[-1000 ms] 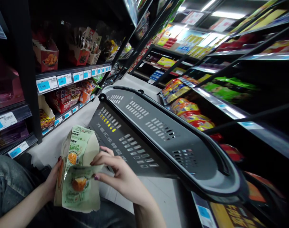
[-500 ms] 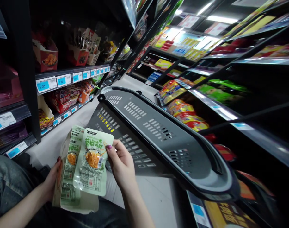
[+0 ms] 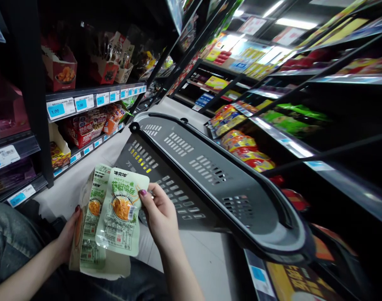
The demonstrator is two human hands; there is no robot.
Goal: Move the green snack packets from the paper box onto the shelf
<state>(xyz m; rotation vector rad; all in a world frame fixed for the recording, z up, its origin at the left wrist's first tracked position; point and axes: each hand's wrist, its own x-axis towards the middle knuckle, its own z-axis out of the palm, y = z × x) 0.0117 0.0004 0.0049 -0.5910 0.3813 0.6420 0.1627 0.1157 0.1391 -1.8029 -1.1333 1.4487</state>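
My right hand (image 3: 159,213) pinches the upper right edge of a pale green snack pouch (image 3: 123,211), its thumb on the front beside a picture of orange food in a bowl. Behind and to the left of that pouch, my left hand (image 3: 68,238) is closed around the side of an opened cardboard display box (image 3: 117,267). More green pouches (image 3: 93,225) of the same look stand inside the box. Box and pouches are above my lap, over the denim of my legs. The fingers of my left hand behind the box are hidden.
A grey shopping basket (image 3: 178,196) with slotted walls stands tilted in view just ahead. Shelves with boxed snacks (image 3: 84,127) and price tags (image 3: 61,108) line the left. Bagged goods (image 3: 247,146) fill the right shelves. Pale floor (image 3: 197,255) shows between.
Almost nothing differs. The pouch in my right hand has shifted very slightly left and up, and the view has moved a touch; both hands keep their holds.
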